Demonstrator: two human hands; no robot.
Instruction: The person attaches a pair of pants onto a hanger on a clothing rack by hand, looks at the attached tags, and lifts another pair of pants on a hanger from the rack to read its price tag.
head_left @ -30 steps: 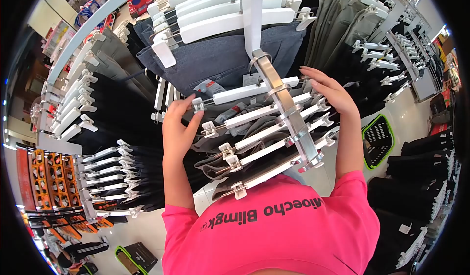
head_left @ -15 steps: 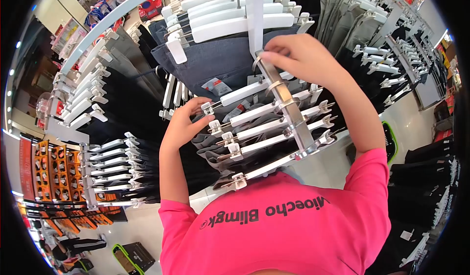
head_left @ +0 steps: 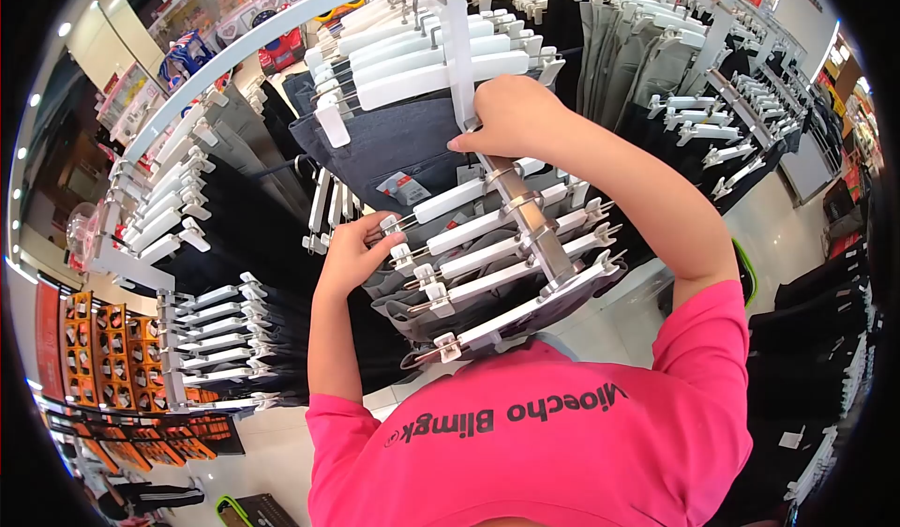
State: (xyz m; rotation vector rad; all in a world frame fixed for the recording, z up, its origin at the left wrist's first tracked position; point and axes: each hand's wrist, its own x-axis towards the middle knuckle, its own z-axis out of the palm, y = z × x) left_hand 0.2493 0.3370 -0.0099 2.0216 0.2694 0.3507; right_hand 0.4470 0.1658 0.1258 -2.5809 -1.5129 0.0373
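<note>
My left hand (head_left: 352, 260) pinches the clip end of a white trouser hanger (head_left: 450, 201), thumb in front and fingers behind. My right hand (head_left: 514, 119) is closed at the inner end of the metal rack arm (head_left: 525, 213), against the white upright (head_left: 459, 58). Its fingers curl out of sight, so what they hold is hidden. Several white clip hangers with grey trousers (head_left: 403, 313) hang along this arm toward my body. Behind them, dark grey-blue trousers (head_left: 375, 152) with a red and white tag (head_left: 403, 188) hang from another white hanger (head_left: 441, 79).
Black trousers (head_left: 234, 227) on white hangers hang at the left, and more grey trousers (head_left: 609, 58) at the back right. Orange display racks (head_left: 112, 353) stand at far left. A green-rimmed basket (head_left: 258, 510) lies on the floor (head_left: 272, 447).
The view has shifted, so the rack arm sits further left. My right hand has closed and come lower against the upright. My left hand stays at the hanger clips.
</note>
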